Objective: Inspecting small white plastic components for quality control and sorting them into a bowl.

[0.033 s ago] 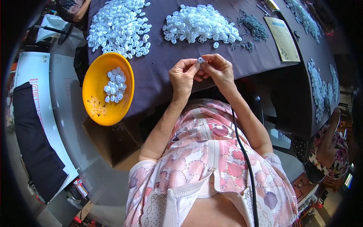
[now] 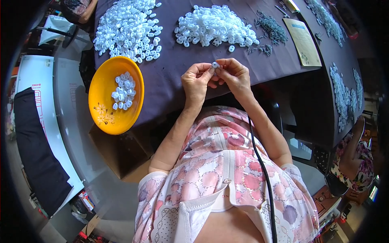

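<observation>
Fingertips of the left hand (image 2: pixel 195 83) and right hand (image 2: pixel 237 81) pinch one small white piece (image 2: pixel 215 65) between them. Position: at the thumb tips, equally near both hands, on the near side of the white pile (image 2: pixel 214 26). Long axis: cannot be told from here.

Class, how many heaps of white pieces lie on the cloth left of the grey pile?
2. The left heap lies beyond the yellow bowl; the right heap lies beyond the left hand, beside the grey pile. Others may be out of frame.
</observation>
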Demonstrator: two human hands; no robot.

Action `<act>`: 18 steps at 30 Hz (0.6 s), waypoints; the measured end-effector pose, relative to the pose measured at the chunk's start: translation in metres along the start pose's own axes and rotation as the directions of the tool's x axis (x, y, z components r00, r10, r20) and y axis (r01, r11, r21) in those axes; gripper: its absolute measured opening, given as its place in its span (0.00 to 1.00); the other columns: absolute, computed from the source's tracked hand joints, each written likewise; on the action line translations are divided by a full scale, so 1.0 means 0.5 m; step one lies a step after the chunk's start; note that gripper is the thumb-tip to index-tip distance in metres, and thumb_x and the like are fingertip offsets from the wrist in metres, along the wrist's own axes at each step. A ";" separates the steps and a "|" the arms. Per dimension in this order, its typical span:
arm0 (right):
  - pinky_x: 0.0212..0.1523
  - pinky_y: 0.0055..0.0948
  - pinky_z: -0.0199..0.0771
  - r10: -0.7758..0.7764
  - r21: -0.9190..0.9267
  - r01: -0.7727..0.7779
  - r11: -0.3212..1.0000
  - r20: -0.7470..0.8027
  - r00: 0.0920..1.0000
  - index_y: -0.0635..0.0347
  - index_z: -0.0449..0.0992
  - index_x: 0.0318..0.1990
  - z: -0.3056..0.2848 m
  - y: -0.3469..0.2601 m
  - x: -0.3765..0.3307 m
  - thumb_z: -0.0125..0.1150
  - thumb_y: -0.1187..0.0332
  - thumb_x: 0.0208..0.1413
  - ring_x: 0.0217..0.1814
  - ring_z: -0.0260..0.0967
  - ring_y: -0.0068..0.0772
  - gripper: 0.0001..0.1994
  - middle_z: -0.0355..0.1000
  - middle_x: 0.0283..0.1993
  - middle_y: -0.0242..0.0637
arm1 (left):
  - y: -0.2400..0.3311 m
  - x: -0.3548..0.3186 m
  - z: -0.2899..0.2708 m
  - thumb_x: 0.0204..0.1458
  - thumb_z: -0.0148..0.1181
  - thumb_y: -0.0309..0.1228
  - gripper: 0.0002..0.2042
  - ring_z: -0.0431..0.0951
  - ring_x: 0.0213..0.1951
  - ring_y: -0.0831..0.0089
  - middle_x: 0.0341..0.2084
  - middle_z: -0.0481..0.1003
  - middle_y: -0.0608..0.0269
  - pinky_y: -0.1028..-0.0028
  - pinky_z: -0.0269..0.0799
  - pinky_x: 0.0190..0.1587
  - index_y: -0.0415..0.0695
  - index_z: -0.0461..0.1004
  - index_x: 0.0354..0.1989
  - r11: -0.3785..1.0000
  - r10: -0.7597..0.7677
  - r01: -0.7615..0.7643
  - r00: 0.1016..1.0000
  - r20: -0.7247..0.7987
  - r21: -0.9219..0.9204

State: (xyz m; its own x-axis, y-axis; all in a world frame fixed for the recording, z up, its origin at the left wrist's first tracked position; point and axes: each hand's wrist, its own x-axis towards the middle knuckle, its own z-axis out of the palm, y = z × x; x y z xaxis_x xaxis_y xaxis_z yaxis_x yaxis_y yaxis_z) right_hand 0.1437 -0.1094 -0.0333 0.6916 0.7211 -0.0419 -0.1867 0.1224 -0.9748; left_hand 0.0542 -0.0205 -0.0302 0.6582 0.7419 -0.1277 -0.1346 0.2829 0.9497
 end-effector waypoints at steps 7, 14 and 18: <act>0.26 0.15 0.69 -0.026 -0.091 0.030 0.995 0.041 0.999 0.66 0.74 0.39 -0.004 0.005 -0.002 0.57 0.75 0.52 0.28 0.67 0.13 0.07 0.72 0.29 0.29 | 0.017 -0.006 -0.024 0.52 0.55 0.24 0.05 0.78 0.21 0.74 0.23 0.76 0.57 0.80 0.74 0.20 0.34 0.73 0.32 0.979 -0.177 0.188 0.975 0.138 -0.076; 0.27 0.16 0.70 0.024 -0.067 -0.020 0.998 0.072 0.997 0.66 0.74 0.39 -0.002 -0.005 -0.005 0.57 0.76 0.52 0.29 0.68 0.14 0.07 0.73 0.30 0.30 | 0.016 0.000 -0.033 0.54 0.53 0.24 0.06 0.78 0.21 0.72 0.22 0.76 0.55 0.79 0.75 0.20 0.33 0.72 0.33 0.981 -0.179 0.191 0.964 0.197 -0.043; 0.27 0.16 0.71 0.033 -0.042 -0.030 0.999 0.064 0.997 0.66 0.74 0.38 -0.002 -0.003 0.006 0.58 0.75 0.52 0.29 0.68 0.14 0.07 0.73 0.30 0.30 | 0.010 0.008 -0.025 0.54 0.53 0.25 0.06 0.78 0.20 0.72 0.21 0.76 0.55 0.79 0.75 0.20 0.33 0.71 0.32 0.987 -0.150 0.159 0.975 0.165 -0.039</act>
State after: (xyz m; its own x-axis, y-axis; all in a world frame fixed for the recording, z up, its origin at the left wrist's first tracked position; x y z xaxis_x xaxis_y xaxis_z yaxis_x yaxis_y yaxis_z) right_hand 0.1467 -0.1078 -0.0324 0.6387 0.7671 -0.0598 -0.1777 0.0714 -0.9815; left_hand 0.0468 -0.0083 -0.0293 0.7842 0.5803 -0.2197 -0.0573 0.4204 0.9055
